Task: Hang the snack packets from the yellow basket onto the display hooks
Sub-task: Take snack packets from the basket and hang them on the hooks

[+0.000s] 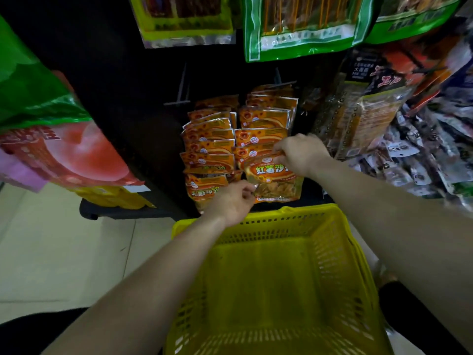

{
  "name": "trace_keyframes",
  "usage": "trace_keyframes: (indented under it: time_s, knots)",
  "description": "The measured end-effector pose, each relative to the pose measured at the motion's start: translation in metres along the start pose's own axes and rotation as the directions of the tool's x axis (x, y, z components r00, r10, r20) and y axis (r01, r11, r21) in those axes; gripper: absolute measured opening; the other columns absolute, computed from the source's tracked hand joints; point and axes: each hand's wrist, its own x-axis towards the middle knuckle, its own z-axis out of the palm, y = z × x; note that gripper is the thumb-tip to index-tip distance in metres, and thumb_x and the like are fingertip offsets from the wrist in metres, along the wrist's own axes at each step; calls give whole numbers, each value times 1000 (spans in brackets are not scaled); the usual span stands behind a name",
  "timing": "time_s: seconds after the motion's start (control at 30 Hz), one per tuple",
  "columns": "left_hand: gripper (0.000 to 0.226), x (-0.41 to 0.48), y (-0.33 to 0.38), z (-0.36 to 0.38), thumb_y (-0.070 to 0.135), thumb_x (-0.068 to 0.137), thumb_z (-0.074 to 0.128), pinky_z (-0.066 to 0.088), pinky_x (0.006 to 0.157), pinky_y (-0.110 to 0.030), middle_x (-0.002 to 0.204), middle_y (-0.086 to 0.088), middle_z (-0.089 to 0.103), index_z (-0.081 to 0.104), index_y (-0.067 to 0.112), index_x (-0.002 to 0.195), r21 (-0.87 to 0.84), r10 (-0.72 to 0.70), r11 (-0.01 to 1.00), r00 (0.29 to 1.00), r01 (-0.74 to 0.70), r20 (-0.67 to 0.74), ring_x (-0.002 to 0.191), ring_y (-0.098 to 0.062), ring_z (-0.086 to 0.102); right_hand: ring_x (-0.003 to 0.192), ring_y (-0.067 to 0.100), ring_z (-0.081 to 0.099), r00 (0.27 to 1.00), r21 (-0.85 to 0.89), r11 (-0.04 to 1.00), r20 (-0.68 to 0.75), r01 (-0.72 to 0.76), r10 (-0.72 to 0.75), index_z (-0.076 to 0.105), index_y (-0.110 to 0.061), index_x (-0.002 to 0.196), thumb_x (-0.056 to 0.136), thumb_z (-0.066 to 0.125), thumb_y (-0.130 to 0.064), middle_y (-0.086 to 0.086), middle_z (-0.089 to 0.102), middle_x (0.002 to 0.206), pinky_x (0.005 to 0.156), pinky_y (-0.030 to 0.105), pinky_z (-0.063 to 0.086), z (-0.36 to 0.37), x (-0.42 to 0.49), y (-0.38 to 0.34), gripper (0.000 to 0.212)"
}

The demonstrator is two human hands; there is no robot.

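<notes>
An orange snack packet [275,179] hangs low on the dark display, just above the yellow basket [256,221]. My right hand [299,152] pinches its top edge. My left hand [234,201] pinches its lower left corner. Behind it two columns of matching orange packets [210,144] hang on the display hooks. A bare hook [180,94] sticks out up and to the left of them. Nothing shows inside the basket, which stands on the floor between my forearms.
Large green packets [304,26] hang overhead. A big green and red bag [56,139] hangs at the left. Crowded dark and white packets [414,139] fill the right side. Pale floor tiles [64,252] lie to the left of the basket.
</notes>
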Motion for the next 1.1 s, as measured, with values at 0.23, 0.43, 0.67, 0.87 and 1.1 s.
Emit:
trace_keyframes:
  time_s: [0.23,0.43,0.67,0.87,1.1]
  knots:
    - [47,59,-13,54,41,102,45,52,94,-37,149,1,51,40,40,148,94,-94,992,985,81,144,106,-23,65,116,28,59,999,20,1000,39,-6,5,61,-37,123,94,58,-45,1,66,123,102,44,36,42,30,8,30]
    - [49,77,-28,73,41,101,47,54,91,-34,143,0,56,38,43,149,32,-120,992,990,118,75,96,-14,64,110,26,62,1000,-18,1000,15,14,-14,58,-36,115,84,69,-49,0,66,119,104,45,36,47,40,14,36]
    - [36,75,-31,70,35,102,46,42,51,-17,137,4,62,58,41,135,-48,-66,996,992,72,104,54,-2,57,113,28,60,998,-4,999,-52,36,-36,59,-38,121,90,64,-36,1,66,120,105,44,33,45,34,16,31]
    - [42,80,-29,76,30,103,45,38,50,-18,144,3,56,50,39,143,-81,-81,993,989,91,120,54,0,55,110,29,61,997,9,999,-57,43,-43,59,-36,116,93,60,-35,2,67,116,103,44,35,49,35,11,24]
    - [47,73,-31,73,37,100,50,51,59,-22,145,5,55,44,44,146,-61,-84,994,985,94,148,56,2,60,116,30,57,999,-70,998,-33,5,-7,57,-34,124,88,63,-42,4,65,121,102,46,35,50,30,17,37]
